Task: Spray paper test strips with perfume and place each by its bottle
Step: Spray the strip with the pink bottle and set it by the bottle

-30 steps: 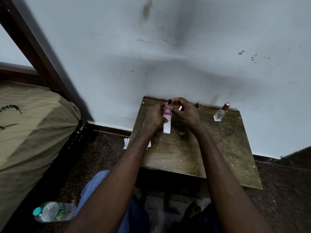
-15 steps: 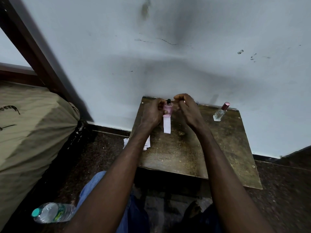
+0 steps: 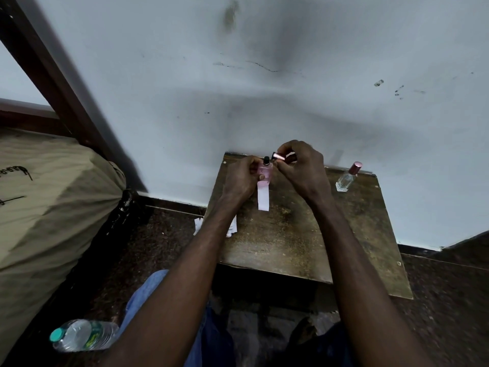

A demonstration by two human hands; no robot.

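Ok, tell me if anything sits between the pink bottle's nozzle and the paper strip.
Nothing visible does. The cap is off, pinched in the right hand just right of the bare black nozzle. The left hand holds the pink bottle and the paper strip together, the strip hanging below the bottle over the table.

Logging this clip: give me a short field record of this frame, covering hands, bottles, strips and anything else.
left hand: holds pink bottle with strip hanging below it
right hand: pinches cap, off the bottle
nozzle: black, exposed
clear bottle: capped, standing at back right of table
spare strips: at table's left edge, partly under left forearm
water bottle: lying on floor, lower left
stage: uncapped; spraying not visible
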